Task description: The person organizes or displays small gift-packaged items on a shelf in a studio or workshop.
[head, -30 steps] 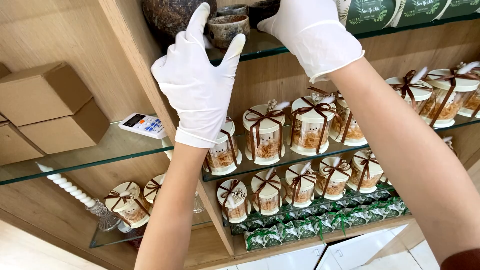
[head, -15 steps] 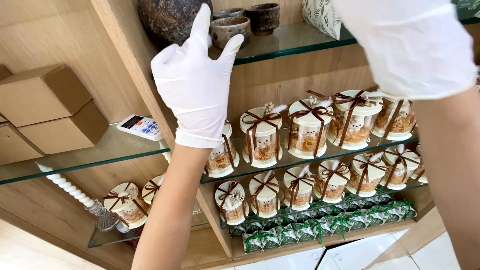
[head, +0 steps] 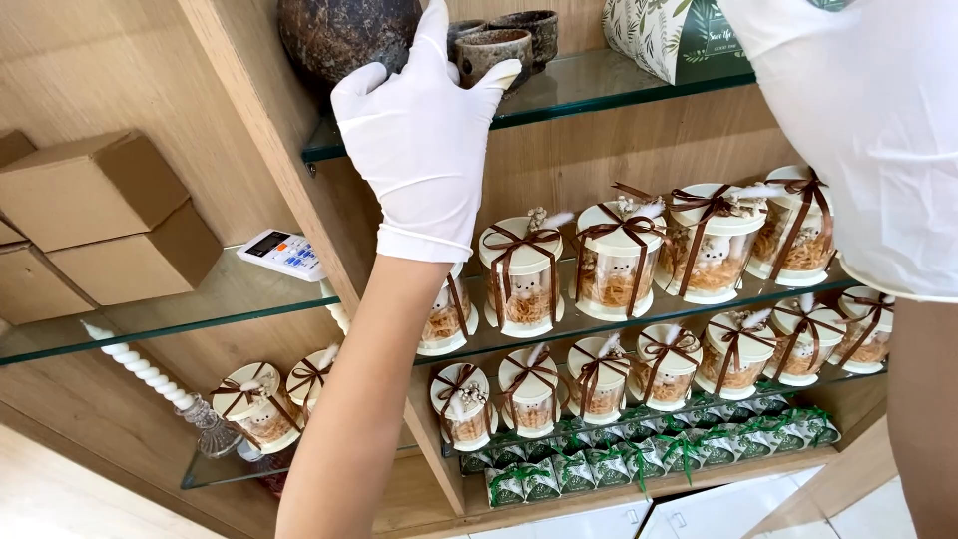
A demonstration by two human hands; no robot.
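My left hand (head: 424, 150), in a white glove, is raised with its fingers spread and its back toward me. Its fingertips reach the front edge of the top glass shelf (head: 599, 95), beside a dark round pot (head: 344, 35) and small brown bowls (head: 499, 45). It holds nothing. My right hand (head: 858, 130), also gloved in white, fills the upper right very close to the camera. Its fingers are out of sight, so I cannot tell whether it holds anything. Below it stand clear round gift boxes (head: 614, 260) tied with brown ribbon.
Two glass shelves carry several ribboned gift boxes, with small green-bowed packets (head: 649, 459) on the lowest one. A leaf-patterned box (head: 669, 35) sits top right. Left bay: cardboard boxes (head: 100, 215), a white remote control (head: 282, 255) and a twisted white candle in a glass holder (head: 150, 379).
My right hand has left the bowls on the top shelf and swung right and closer to the camera. My left hand stays spread at the shelf edge.
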